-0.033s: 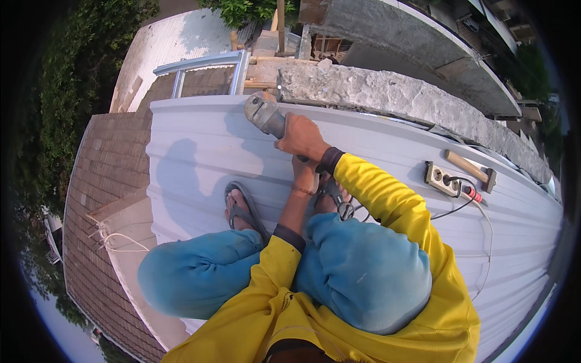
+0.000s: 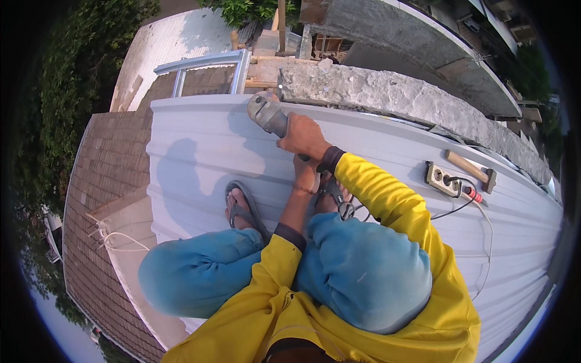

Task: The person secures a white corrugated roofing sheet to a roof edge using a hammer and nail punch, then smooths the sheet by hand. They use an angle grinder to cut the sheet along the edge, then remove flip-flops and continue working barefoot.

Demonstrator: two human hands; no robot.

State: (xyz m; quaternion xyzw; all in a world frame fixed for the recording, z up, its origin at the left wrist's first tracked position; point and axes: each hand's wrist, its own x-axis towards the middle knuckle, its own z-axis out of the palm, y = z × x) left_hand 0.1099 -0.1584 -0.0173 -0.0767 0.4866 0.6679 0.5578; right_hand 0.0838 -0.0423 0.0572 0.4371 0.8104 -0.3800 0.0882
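- We crouch on a white ribbed metal roof [image 2: 206, 139]; its far edge meets a rough concrete wall [image 2: 393, 97], its left edge drops to a brown tiled roof [image 2: 103, 175] below.
- Open sheet lies left of the grinder and far right; little room toward the wall.
- Our right hand [image 2: 302, 136] wraps tight round the grinder [image 2: 266, 114] body, head pointing up-left, right at the roof's far edge beside the wall end.
- Our left hand [image 2: 305, 172] sits just below the right one, mostly hidden by it; we cannot tell its grip.
- Sandalled left foot [image 2: 241, 209] flat on the sheet, near and below the grinder.
- Power strip [image 2: 443, 179] and hammer [image 2: 472, 169] lie well right, close to each other; a cable [image 2: 448, 212] runs back toward our knees.
- Metal frame [image 2: 206, 63] stands beyond the edge, upper left.
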